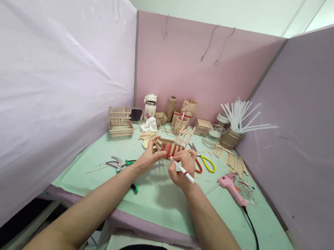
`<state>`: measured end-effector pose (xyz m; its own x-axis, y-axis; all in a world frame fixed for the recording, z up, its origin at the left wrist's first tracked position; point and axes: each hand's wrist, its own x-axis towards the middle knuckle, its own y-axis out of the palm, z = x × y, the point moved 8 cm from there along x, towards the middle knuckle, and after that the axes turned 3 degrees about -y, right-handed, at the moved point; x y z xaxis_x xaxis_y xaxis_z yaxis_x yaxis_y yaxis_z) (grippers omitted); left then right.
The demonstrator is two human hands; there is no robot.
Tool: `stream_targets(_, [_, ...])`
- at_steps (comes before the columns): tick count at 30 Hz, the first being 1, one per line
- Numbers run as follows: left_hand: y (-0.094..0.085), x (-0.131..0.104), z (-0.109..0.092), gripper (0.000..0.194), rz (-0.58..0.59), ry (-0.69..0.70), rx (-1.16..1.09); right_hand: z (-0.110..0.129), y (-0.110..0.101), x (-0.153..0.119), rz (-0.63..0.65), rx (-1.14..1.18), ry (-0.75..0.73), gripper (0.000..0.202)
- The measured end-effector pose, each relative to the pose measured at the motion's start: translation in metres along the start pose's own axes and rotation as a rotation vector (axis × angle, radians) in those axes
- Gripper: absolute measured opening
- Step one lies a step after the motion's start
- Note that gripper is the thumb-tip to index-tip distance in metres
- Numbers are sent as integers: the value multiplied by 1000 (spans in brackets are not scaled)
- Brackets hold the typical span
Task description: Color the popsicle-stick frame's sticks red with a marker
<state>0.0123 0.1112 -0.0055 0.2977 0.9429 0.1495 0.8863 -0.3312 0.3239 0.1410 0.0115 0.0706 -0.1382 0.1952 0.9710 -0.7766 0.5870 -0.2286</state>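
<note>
A small craft-stick basket [168, 147] with red-coloured upright slats is raised a little above the table in front of me. Its left end is gripped by my left hand [149, 156], fingers behind and thumb along the lower front. My right hand [184, 166] pinches a white marker pen [185, 172] with a dark red band, its tip at the lower front of the basket. Part of the basket's right side is hidden behind my right fingers. Just right of that hand lie scissors [207, 163] with yellow and red handles.
Green-handled pruning shears [118, 164] lie left, beside my forearm. A pink glue gun [234, 189] with a black cable rests right. Behind are a stick crate [120, 123], twine [161, 118], a water bowl [214, 135], loose craft sticks [237, 164] and white glue sticks [239, 115]. Partition walls enclose three sides.
</note>
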Motion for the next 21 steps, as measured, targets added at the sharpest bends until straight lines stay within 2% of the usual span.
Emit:
stream_targets(7, [2,0,1,86,7,-37,-40,-4,-3,1,-67,-74,41,17])
stream_targets(15, [3,-2,-4,88,-33,-68,-22,3,2,1,28,-11,-10,13])
stream_targets(21, [3,-2,-4,87,-47,-82,-44,3,3,1,28,11,-14,15])
